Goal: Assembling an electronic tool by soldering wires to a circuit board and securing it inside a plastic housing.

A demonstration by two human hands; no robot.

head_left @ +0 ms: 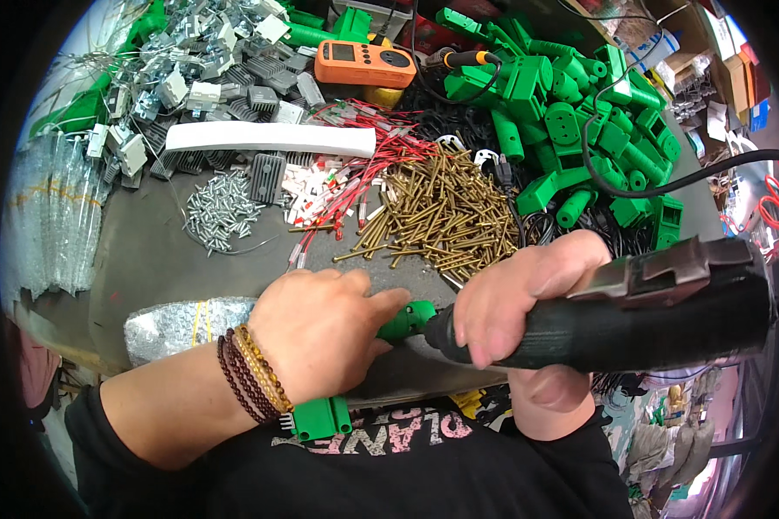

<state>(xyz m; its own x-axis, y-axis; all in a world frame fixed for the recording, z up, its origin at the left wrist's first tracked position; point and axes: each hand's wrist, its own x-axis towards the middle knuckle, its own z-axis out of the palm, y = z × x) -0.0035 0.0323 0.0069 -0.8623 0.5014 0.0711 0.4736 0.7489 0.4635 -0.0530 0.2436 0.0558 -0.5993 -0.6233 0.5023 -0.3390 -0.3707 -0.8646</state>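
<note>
The grey table (147, 259) fills the view from the near edge out to twelve o'clock, crowded with parts. At one to two o'clock lies the biggest heap, a pile of green plastic housings (580, 121), with a black cable (666, 183) curving across it toward three o'clock. At ten to eleven o'clock sits a heap of grey finned metal parts and white connectors (208, 78), and beside it, at nine o'clock, a stack of clear plastic bags (52, 216). Nearest the person, at four o'clock, the right hand (528, 294) is clenched around a black power screwdriver (632, 324), whose body runs off toward three o'clock and whose nose points toward the left hand. The left hand (320, 333), at six to seven o'clock and wearing beaded bracelets (251, 376) at the wrist, is closed over a green plastic part (320, 418); one end of the part shows below the wrist, the other end pokes out beyond the fingers and meets the tool's nose. A pile of brass screws (441, 216) lies at the centre, touching a tangle of red wires (363, 169) at twelve o'clock. A long white foam strip (268, 138) lies at eleven o'clock, above a smaller pile of silver screws (221, 212). An orange meter (363, 62) sits at twelve o'clock.
</note>
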